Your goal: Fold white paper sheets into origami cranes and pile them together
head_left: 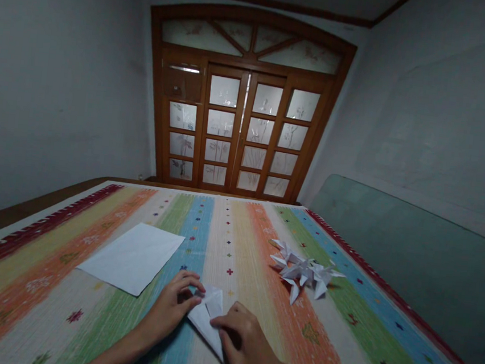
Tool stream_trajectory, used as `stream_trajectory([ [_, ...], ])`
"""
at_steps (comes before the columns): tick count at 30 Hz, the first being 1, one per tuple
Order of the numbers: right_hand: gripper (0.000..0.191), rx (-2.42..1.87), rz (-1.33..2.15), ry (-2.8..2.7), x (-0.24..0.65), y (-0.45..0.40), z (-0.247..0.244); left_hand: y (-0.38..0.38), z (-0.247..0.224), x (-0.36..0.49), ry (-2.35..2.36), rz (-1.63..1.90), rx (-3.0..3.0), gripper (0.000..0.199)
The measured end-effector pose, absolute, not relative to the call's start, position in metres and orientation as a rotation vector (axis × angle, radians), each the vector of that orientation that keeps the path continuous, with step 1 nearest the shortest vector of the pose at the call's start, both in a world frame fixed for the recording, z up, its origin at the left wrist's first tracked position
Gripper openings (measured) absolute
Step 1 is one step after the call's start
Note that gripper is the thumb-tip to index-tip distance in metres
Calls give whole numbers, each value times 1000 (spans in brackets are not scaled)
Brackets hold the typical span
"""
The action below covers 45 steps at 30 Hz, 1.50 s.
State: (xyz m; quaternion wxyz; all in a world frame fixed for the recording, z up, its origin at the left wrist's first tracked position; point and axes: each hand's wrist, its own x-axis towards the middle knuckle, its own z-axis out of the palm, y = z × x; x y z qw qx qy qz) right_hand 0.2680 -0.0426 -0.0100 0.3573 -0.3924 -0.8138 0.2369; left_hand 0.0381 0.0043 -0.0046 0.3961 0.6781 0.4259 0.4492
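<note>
A folded piece of white paper (207, 319), narrowing to a point toward me, lies on the striped cloth between my hands. My left hand (177, 301) has its thumb and curled fingers on the paper's upper left edge. On the right side, the index finger and thumb of my right hand (244, 342) grip the paper's edge. A flat white sheet (134, 257) rests on the cloth to the left. Several folded white paper pieces with pointed tips (306, 271) sit in a pile to the right.
The striped tablecloth (230, 221) covers the table. A pale green panel (391, 242) stands along the table's right side. Beyond the far edge is a wooden door with glass panes (244, 125), between plain walls.
</note>
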Motion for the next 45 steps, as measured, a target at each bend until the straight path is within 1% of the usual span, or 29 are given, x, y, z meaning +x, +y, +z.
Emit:
stream_trajectory([
  [3,29,-983,535,-2128,269,-41,-12,5,-6,37,1074,1111,1707,16],
  [6,26,-981,499,-2155,270,-39,-16,2,-5,36,1080,1056,1839,13],
  [10,25,-1052,494,-2215,270,-40,-12,-1,-8,35,1058,1000,2158,24],
  [15,25,-1038,459,-2236,272,-43,-3,-5,-11,34,950,942,2421,40],
  [17,31,-1021,455,-2248,273,-42,-3,-7,-10,35,897,891,2442,44],
  [21,51,-984,528,-2247,276,-40,-7,-7,-8,35,854,854,2371,47],
  [26,61,-1018,617,-2205,276,-38,-6,-5,-11,33,915,829,2292,56],
  [29,56,-1056,667,-2176,278,-36,-1,-7,-5,31,918,784,2300,51],
  [33,38,-1108,719,-2153,281,-33,8,-11,12,26,896,674,2358,30],
  [35,26,-1146,724,-2159,283,-32,10,-13,20,23,874,639,2379,29],
  [37,20,-1172,719,-2176,285,-31,12,-14,23,21,871,622,2388,29],
  [41,27,-1099,674,-2287,291,-29,13,-10,19,19,851,623,2425,15],
  [45,34,-1006,615,-2389,295,-26,14,-3,12,18,818,640,2475,12],
])
